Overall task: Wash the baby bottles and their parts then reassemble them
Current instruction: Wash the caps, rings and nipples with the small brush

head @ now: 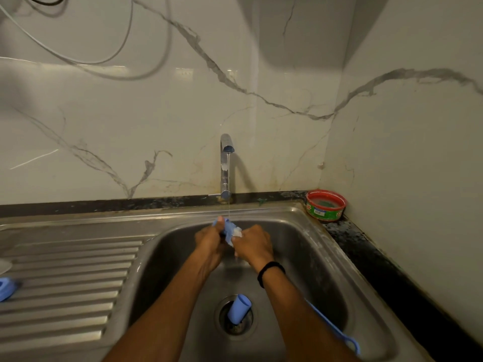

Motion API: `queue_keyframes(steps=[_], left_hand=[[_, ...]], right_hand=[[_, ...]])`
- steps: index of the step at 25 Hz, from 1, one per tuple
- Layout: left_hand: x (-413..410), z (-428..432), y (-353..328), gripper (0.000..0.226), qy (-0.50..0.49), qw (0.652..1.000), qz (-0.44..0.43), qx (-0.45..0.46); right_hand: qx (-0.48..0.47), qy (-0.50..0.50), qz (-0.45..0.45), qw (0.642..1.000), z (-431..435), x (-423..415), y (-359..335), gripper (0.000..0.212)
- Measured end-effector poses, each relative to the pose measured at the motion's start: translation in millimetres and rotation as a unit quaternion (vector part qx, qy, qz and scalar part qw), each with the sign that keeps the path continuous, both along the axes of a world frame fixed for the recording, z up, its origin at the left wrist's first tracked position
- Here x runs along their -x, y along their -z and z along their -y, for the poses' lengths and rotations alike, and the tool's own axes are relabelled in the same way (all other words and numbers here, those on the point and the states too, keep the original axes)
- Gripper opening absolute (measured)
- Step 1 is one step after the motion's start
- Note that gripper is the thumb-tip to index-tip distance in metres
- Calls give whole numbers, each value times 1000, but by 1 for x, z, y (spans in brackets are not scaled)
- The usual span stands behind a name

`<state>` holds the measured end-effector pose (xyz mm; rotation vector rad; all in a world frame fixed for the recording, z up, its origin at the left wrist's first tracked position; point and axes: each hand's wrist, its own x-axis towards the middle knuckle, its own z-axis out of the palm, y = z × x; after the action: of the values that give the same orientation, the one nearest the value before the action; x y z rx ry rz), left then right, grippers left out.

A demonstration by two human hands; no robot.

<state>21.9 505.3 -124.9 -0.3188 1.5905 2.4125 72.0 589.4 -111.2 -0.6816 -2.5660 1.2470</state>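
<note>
Item one, we record a stainless steel sink (313, 226) with a ribbed drainboard (70, 283) to its left, set against a veined marble-look wall. Item two, a chrome tap (225, 165) at the far rim, running a thin stream of water (229, 184) into the basin. Item three, the blue bottle part (230, 229), held over the far half of the basin directly under that stream. Our left hand (210, 240) has its fingers curled round the part's left end. Our right hand (254, 242), with a black wristband (270, 273) behind it, grips the right end, where a white foamy patch (237, 232) shows; whether that patch is suds or a separate piece we cannot tell. Item four, a blue cylindrical bottle piece (239, 309) lying tilted in the drain opening (235, 329), near and below the hands. Item five, a long blue handle (337, 333) in the near right of the basin, partly hidden by the right forearm. Item six, another blue part (6, 288) at the left edge of the drainboard, cut off by the frame. Item seven, a red round tub (326, 205) on the dark counter at the far right corner.
</note>
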Motion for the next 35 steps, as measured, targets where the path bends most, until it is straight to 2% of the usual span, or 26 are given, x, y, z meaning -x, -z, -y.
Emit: queue_keyframes(steps=[4,6,11,14,17,20,23,26,31,35], left_hand=[[-7,2,-4,29,34,999,3,4],[-1,4,0,30,9,1000,3,2],[-1,10,-1,28,86,996,-7,-15],[3,14,3,29,66,998,-8,-6],[4,10,12,32,78,997,3,3],[8,10,12,31,9,1000,7,23],[4,7,12,32,57,998,10,25],[9,8,11,28,22,1000,-6,20],[-1,10,-3,22,74,997,1,6],[6,23,4,33,19,1000,7,22]], right_hand=[[0,7,1,1000,2,-3,-2,38],[20,-5,6,1000,3,-2,-2,37],[9,25,-14,1000,5,-7,-3,37],[13,12,-18,1000,9,-7,-1,46],[7,17,-8,1000,10,-8,-1,38],[15,2,-10,1000,8,-5,1,40],[-5,9,-6,1000,7,-8,-1,36],[11,7,-15,1000,6,-6,1,40],[12,17,-10,1000,5,-5,1,40],[17,-16,7,1000,13,-5,2,34]])
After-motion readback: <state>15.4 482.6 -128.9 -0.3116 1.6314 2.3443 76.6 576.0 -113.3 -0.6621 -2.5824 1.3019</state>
